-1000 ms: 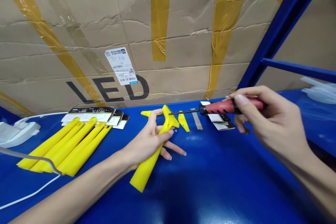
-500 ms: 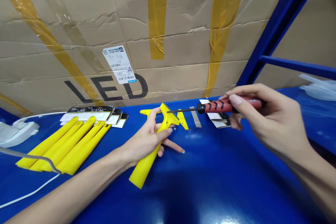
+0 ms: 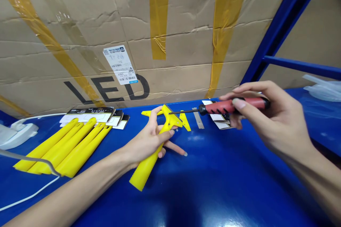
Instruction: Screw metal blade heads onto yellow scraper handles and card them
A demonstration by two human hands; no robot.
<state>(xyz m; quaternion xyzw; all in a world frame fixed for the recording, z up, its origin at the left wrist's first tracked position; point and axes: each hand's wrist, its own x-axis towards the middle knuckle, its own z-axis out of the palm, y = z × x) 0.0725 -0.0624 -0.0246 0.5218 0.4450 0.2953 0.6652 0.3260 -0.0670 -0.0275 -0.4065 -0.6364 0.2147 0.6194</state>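
My left hand (image 3: 156, 138) is closed around the neck of a yellow scraper (image 3: 147, 166), its wide head turned up and its handle slanting down towards me. A red and black screwdriver (image 3: 218, 107) lies level in the fingers of my right hand (image 3: 277, 120). Its thin shaft points left, and the tip meets the scraper head near a hole. Behind the scraper lie a small yellow plastic plate (image 3: 185, 121) and another yellow piece (image 3: 146, 113). Further right is a thin metal blade (image 3: 198, 118). A tiny nut (image 3: 177, 130) rests beside my left hand.
Several yellow handles (image 3: 77, 145) lie side by side at left, below printed cards (image 3: 87, 114). More cards (image 3: 221, 120) sit behind the screwdriver. A white device with a cable (image 3: 21, 134) is far left. A large taped cardboard box (image 3: 186, 42) stands behind; a blue frame (image 3: 282, 25) rises at right.
The screwdriver handle has turned within my right fingers, its grip marks now facing lower. Its tip stays at the scraper head. My left hand has barely moved.
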